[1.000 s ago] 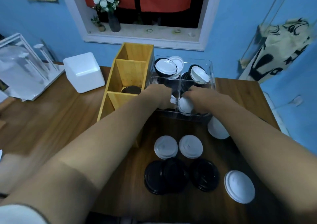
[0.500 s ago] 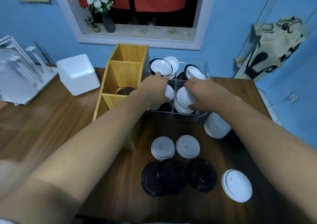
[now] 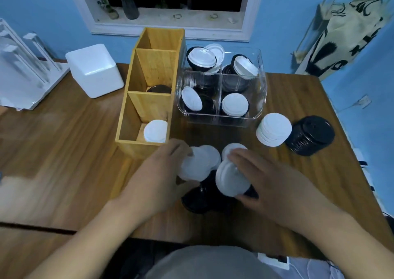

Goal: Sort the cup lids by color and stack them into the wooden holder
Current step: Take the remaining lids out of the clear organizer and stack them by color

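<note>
The wooden holder (image 3: 136, 99) stands left of centre with three compartments; white lids (image 3: 155, 131) lie in the nearest one and a black lid (image 3: 158, 89) in the middle one. My left hand (image 3: 162, 172) grips a white lid (image 3: 197, 165) over the table. My right hand (image 3: 262, 178) grips a small stack of white lids (image 3: 229, 181). Black lids (image 3: 200, 197) lie on the table under both hands. A clear bin (image 3: 261, 99) behind holds mixed black and white lids.
A stack of white lids (image 3: 274, 132) and a stack of black lids (image 3: 310, 135) stand right of the bin. A white foam box (image 3: 93, 69) and a clear rack (image 3: 23, 65) sit at the left. The table's right edge is close.
Both hands have pulled back out of the clear bin toward me, each now holding white lids over the loose lids on the table. The camera tilted down.
</note>
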The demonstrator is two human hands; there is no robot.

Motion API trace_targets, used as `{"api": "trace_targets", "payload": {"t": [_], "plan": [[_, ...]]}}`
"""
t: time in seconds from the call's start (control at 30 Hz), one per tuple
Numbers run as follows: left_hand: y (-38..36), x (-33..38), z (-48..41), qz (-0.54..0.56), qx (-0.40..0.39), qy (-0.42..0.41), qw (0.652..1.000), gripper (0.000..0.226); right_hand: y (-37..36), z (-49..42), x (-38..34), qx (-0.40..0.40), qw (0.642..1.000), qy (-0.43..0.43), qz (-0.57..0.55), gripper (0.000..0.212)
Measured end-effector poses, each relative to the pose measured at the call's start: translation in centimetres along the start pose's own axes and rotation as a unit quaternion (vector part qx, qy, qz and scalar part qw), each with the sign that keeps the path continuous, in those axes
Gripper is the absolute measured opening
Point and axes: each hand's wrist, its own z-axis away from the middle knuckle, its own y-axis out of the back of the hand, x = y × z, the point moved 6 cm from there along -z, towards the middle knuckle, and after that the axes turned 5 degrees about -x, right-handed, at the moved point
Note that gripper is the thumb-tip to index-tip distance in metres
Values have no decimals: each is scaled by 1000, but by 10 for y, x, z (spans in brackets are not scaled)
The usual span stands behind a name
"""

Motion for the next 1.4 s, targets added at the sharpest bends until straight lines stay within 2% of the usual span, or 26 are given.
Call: {"api": "trace_targets", "payload": {"t": [0.13, 0.23, 0.43, 0.57, 0.73, 0.83, 0.97, 1.1, 1.27, 1.4], "plan": [[-28, -31, 56, 23, -3, 38, 999, 58, -30, 11, -43, 4, 996, 84, -1, 89], [-37, -55, 77, 17, 5, 70, 997, 60, -42, -3, -69, -4, 994, 110, 20, 90], [-33, -92, 101, 7, 55, 129, 990, 58, -53, -55, -113, -58, 986, 133, 79, 74], [-32, -111, 108, 15, 75, 152, 985, 59, -69, -91, -132, -107, 973, 153, 133, 76], [-29, -120, 112, 30, 84, 165, 982, 63, -77, -97, -125, -130, 979, 125, 95, 91], [-29, -121, 115, 26, 85, 162, 983, 67, -72, -79, -114, -76, 990, 121, 16, 85], [-26, -108, 113, 34, 108, 98, 989, 69, -69, -66, -77, 35, 991, 42, -122, 72], [-42, -83, 96, -24, 40, 7, 999, 78, -79, -74, -59, 27, 991, 8, -132, 72], [-53, -75, 82, -19, 7, 0, 1000, 73, -79, -80, -50, 26, 980, -11, -199, 67], [-45, -64, 84, 3, 18, -12, 1000, 72, -59, -57, -45, 77, 975, -15, -208, 67]]}}
